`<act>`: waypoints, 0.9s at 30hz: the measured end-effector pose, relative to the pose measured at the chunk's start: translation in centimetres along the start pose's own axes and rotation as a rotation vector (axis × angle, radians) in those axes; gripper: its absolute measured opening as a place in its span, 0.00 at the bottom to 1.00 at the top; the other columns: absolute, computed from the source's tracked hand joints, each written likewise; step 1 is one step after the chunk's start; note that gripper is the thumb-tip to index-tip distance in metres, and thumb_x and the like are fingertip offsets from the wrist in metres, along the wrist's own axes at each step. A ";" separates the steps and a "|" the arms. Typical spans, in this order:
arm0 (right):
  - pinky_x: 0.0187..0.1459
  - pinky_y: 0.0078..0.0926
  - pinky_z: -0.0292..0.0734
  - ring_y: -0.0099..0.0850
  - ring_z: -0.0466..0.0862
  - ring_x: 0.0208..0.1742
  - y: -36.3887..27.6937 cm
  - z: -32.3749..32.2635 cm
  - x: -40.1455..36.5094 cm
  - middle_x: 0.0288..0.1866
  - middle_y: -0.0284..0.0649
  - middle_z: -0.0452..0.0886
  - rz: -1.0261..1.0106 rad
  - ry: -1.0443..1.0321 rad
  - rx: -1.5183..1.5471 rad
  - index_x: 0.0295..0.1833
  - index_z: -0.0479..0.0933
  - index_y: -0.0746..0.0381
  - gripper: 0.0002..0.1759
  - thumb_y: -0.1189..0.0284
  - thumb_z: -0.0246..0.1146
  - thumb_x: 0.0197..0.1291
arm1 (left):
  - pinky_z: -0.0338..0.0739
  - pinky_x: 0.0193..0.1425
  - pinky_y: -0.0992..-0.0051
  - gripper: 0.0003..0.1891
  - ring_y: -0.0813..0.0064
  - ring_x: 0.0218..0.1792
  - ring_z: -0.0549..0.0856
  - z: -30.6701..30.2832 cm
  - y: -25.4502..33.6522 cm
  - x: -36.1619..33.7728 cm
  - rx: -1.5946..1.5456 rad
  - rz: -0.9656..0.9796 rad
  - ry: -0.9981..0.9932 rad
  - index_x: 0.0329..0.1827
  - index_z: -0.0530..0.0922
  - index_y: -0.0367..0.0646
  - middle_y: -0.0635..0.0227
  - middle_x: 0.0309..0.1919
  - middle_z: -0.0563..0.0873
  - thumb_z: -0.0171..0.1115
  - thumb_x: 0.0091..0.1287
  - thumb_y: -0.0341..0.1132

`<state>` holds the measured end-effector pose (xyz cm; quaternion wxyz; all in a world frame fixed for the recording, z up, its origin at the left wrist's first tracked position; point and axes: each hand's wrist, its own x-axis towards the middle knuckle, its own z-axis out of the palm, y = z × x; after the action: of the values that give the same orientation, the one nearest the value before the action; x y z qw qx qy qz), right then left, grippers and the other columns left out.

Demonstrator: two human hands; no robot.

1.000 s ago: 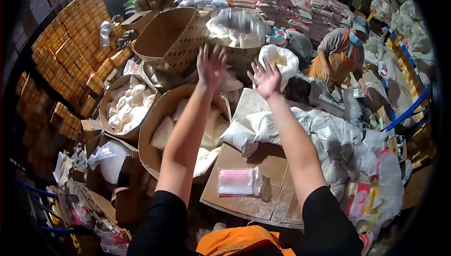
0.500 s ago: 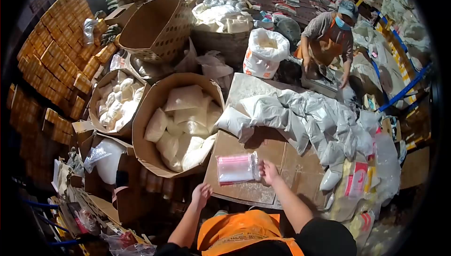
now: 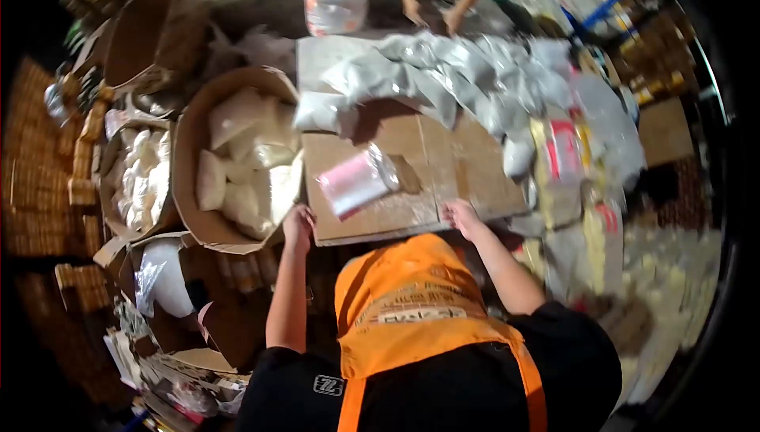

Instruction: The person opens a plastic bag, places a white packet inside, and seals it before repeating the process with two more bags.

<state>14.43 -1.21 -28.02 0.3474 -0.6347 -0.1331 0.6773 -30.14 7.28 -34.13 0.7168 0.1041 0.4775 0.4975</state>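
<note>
Orange-brown boxes (image 3: 36, 155) stand in stacks well to the left of the surface (image 3: 475, 175), which is covered with cardboard. Nearer to the surface is a small bin (image 3: 109, 153) of white bags (image 3: 142, 182), and then a big bin (image 3: 188, 135) of pale bags (image 3: 249, 202), just beside it. At the near left corner of the surface is the left hand (image 3: 298, 222), with bent fingers; I cannot tell if they pinch the edge. Behind the surface stands a white sack (image 3: 337, 4). On its left half, toward the near edge, lies a pink and clear pack (image 3: 356, 182). Before it is an orange apron (image 3: 412, 289). Silvery bags (image 3: 443, 60) cover its far part, and beyond them are a co-worker's hands (image 3: 413, 12). At its near edge is the right hand (image 3: 461, 216), fingers close together; whether they pinch the cardboard, I cannot tell. Yellowish bags (image 3: 586, 171) lie to its right.
</note>
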 end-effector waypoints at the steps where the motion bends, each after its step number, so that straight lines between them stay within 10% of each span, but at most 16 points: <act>1: 0.31 0.20 0.72 0.22 0.80 0.30 -0.3 0.2 -1.4 0.30 0.31 0.80 -0.004 0.052 0.023 0.36 0.76 0.56 0.09 0.63 0.58 0.64 | 0.73 0.36 0.76 0.06 0.75 0.30 0.80 2.6 1.0 0.0 0.060 0.011 0.005 0.31 0.73 0.43 0.68 0.28 0.79 0.53 0.66 0.34; 16: 0.28 0.19 0.74 0.23 0.81 0.29 1.1 -17.0 2.6 0.31 0.35 0.82 -0.033 0.331 0.220 0.43 0.75 0.60 0.08 0.70 0.60 0.59 | 0.76 0.33 0.74 0.05 0.69 0.29 0.81 10.6 -10.1 -8.4 0.203 -0.213 0.296 0.38 0.75 0.41 0.67 0.29 0.81 0.53 0.69 0.32; 24: 0.59 0.41 0.73 0.51 0.78 0.56 -3.9 -30.4 16.6 0.53 0.55 0.78 -0.339 1.199 -0.732 0.63 0.66 0.70 0.44 0.57 0.73 0.42 | 0.79 0.34 0.74 0.06 0.71 0.30 0.84 18.4 -13.9 -15.5 0.439 -0.170 0.421 0.42 0.77 0.42 0.66 0.32 0.84 0.55 0.69 0.34; 27: 0.63 0.42 0.69 0.51 0.72 0.64 -8.0 -32.3 18.2 0.61 0.60 0.72 -0.168 1.081 -0.710 0.63 0.64 0.73 0.55 0.49 0.76 0.35 | 0.79 0.35 0.75 0.05 0.72 0.32 0.85 21.1 -14.5 -18.9 0.468 -0.197 0.485 0.42 0.77 0.43 0.67 0.33 0.84 0.57 0.68 0.34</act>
<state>48.44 7.74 -42.13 0.1861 -0.9495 -0.2047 0.1480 -5.60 -8.22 -21.18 0.5835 0.0978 0.7428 0.3132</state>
